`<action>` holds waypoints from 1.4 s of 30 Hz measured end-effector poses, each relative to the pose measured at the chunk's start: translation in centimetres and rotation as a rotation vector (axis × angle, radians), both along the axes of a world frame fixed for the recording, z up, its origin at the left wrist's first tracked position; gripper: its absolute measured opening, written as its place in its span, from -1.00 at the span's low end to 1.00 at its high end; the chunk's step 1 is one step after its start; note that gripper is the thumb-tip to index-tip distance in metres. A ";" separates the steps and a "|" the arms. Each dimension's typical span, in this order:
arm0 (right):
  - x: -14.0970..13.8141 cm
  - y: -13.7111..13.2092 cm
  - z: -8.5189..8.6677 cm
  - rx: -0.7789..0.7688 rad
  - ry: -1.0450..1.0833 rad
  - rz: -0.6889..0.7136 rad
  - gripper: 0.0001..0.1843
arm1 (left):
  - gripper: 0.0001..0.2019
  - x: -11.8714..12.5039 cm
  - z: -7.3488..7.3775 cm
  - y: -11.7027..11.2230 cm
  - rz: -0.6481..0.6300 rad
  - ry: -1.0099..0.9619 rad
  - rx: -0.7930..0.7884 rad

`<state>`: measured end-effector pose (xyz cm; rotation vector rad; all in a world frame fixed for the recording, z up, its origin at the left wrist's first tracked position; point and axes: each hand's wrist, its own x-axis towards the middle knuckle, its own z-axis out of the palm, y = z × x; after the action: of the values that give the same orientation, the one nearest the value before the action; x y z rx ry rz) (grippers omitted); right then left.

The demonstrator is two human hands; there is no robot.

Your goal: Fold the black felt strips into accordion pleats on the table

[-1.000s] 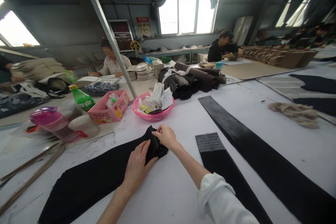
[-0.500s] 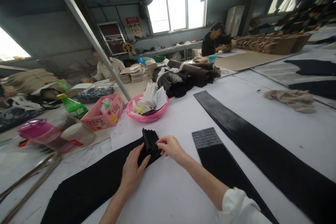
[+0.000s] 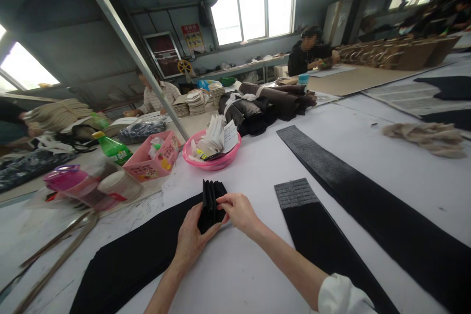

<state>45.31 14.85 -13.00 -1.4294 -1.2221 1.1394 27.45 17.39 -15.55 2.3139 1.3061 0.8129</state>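
A long stack of black fabric pieces [image 3: 136,252] lies on the white table, its far end curled up into several loose folds [image 3: 210,195]. My left hand [image 3: 192,238] grips that end, the fingers along its left side and the thumb reaching across the near side. On the right, my right hand [image 3: 240,212] pinches edges of the layers between thumb and forefinger; exactly how many layers are in the pinch is hidden. Beside my right forearm lies a shorter black strip stack [image 3: 312,225] with a grey ribbed end. Farther right is a longer black strip stack [image 3: 346,186], also greyish at its far end.
Beyond my hands stands a pink basin [image 3: 211,163] of paper slips. Left of it are a pink box [image 3: 152,167], a green bottle [image 3: 114,149] and a purple-lidded jug [image 3: 73,184]. Dark fabric rolls [image 3: 272,103], a beige cloth [image 3: 425,140] and a slanting metal pole [image 3: 128,51] surround the work. Two co-workers sit across.
The curled layers stand more upright and fanned. My left hand has closed farther round the stack's end, its thumb now near my right fingers. The view has shifted slightly.
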 end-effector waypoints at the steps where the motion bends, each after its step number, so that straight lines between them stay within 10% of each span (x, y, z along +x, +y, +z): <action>1: -0.3 0.0 0.0 0.012 0.000 0.003 -0.66 | -0.49 0.1 0.1 -0.1 0.011 -0.008 0.003; 10: -2.3 -0.1 -0.1 0.112 -0.009 0.015 -0.68 | -0.69 0.2 -0.5 0.1 0.091 -0.053 -0.026; 17: 1.8 -1.0 -1.1 -0.067 -0.183 -0.224 -0.70 | -0.71 -0.1 -1.0 0.2 0.109 -0.061 -0.016; 42: 1.3 -1.8 -2.9 -0.147 -0.022 -0.188 -0.71 | -0.66 -0.4 -1.7 0.7 0.138 -0.096 -0.033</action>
<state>46.58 13.05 -15.87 -1.6339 -1.0112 1.1038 27.07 18.04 -17.21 2.1508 1.4384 0.9268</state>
